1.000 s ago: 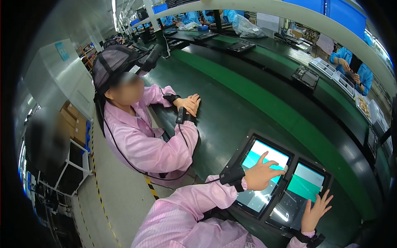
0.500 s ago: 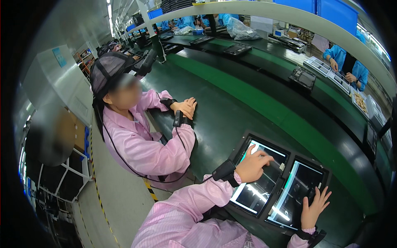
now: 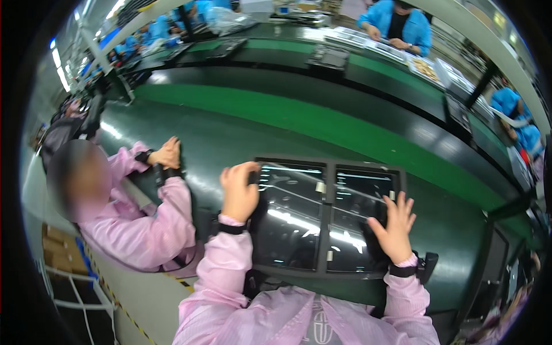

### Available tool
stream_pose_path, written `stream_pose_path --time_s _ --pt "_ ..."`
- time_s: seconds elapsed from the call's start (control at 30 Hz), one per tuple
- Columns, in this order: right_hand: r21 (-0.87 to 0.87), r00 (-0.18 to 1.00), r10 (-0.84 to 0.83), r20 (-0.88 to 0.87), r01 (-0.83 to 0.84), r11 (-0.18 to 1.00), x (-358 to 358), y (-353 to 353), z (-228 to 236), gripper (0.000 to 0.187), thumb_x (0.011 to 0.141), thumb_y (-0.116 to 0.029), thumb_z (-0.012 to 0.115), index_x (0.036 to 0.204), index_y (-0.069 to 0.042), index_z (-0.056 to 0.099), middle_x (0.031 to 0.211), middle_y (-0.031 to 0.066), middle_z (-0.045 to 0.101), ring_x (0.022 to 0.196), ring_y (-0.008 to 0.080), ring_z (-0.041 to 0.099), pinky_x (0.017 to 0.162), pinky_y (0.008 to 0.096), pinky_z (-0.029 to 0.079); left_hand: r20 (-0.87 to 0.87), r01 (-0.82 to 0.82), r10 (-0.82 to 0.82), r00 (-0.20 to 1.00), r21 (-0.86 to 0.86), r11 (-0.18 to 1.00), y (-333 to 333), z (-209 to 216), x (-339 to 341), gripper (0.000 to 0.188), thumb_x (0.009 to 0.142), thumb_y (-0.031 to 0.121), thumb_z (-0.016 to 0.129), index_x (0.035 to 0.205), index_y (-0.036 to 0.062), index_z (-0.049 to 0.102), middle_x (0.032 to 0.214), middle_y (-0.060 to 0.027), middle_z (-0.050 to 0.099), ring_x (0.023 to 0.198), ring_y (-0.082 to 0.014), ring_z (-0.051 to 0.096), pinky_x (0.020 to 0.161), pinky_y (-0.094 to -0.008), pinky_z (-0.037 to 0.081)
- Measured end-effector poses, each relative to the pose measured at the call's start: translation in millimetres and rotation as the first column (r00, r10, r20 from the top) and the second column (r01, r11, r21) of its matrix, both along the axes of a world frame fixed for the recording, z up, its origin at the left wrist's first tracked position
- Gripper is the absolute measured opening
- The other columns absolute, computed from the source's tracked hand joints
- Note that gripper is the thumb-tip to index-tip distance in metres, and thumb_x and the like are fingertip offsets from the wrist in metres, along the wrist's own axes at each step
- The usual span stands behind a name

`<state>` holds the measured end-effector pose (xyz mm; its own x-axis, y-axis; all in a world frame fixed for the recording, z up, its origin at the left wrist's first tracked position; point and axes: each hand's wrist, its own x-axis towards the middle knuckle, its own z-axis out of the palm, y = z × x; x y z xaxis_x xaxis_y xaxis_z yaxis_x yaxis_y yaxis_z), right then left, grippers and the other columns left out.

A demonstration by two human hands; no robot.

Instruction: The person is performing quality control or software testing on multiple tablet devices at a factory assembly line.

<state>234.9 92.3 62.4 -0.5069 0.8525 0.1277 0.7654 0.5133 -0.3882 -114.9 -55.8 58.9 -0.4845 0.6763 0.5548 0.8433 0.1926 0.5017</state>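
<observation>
A black tray (image 3: 328,215) lies on the green worktable in front of me and holds two dark display panels side by side. Small lit marks and ceiling-light reflections show on the left panel (image 3: 287,238) and the right panel (image 3: 351,192). My left hand (image 3: 238,192) is curled at the tray's upper left corner, fingertips bent over the edge. Over the right panel's right side, my right hand (image 3: 397,227) has its fingers spread and holds nothing; whether its fingertips touch the glass is unclear. Both wrists wear black bands.
A co-worker in pink (image 3: 144,230) sits at my left, hands together on the worktable (image 3: 218,129). Beyond it runs a dark line carrying a black device (image 3: 328,59). Across it, a person in blue (image 3: 422,31) handles pale trays (image 3: 385,50). A dark panel (image 3: 489,264) stands at right.
My left hand has moved off the left panel to the tray's left edge. The panels' bright white areas have turned dark. My view has swung right; my right hand remains spread.
</observation>
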Motion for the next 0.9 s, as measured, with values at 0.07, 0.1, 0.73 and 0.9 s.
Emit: stream_pose_path --time_s 0.07,0.1,0.73,0.9 --pt "0.024 0.993 0.113 0.039 -0.114 0.993 -12.8 2.6 17.2 0.073 0.079 -0.049 0.07 0.136 -0.01 0.048 0.155 0.024 0.021 0.144 0.0479 0.01 0.109 0.0688 0.008 0.16 0.004 0.016 0.987 -0.127 0.992 -0.1 0.2 -1.4 0.047 0.071 -0.002 0.046 0.116 0.0079 0.057 0.112 -0.0053 0.065 0.116 -0.0256 0.054 0.113 -0.0552 0.017" --pt "0.042 0.975 0.211 0.071 -0.214 0.976 -21.3 1.5 25.6 0.072 0.078 -0.05 0.07 0.135 -0.01 0.05 0.155 0.0237 0.021 0.144 0.0475 0.01 0.109 0.0693 0.008 0.219 0.014 0.018 0.976 -0.141 0.99 -2.0 -3.8 -2.3 0.045 0.072 -0.002 0.046 0.115 0.0077 0.056 0.11 -0.0052 0.066 0.117 -0.0252 0.054 0.114 -0.0563 0.014" --pt "0.183 0.941 0.334 0.05 -0.337 0.924 -65.5 23.8 -2.0 0.07 0.076 -0.061 0.067 0.124 -0.01 0.061 0.153 0.0196 0.027 0.145 0.0428 0.01 0.109 0.0705 0.001 0.117 0.042 -0.01 0.993 -0.278 0.96 7.7 -9.9 8.7 0.042 0.07 -0.003 0.046 0.107 0.0092 0.06 0.108 -0.0014 0.068 0.127 -0.0255 0.048 0.113 -0.0642 0.002" --pt "0.164 0.961 0.278 0.012 -0.276 0.947 -63.3 29.8 1.5 0.074 0.077 -0.062 0.066 0.131 -0.011 0.056 0.153 0.0196 0.026 0.146 0.0426 0.009 0.109 0.0704 0.003 0.15 0.036 0.004 0.989 -0.263 0.964 8.3 -7.7 3.2 0.042 0.07 -0.003 0.046 0.108 0.0097 0.061 0.112 -0.0017 0.066 0.129 -0.0254 0.047 0.113 -0.0631 0.0"
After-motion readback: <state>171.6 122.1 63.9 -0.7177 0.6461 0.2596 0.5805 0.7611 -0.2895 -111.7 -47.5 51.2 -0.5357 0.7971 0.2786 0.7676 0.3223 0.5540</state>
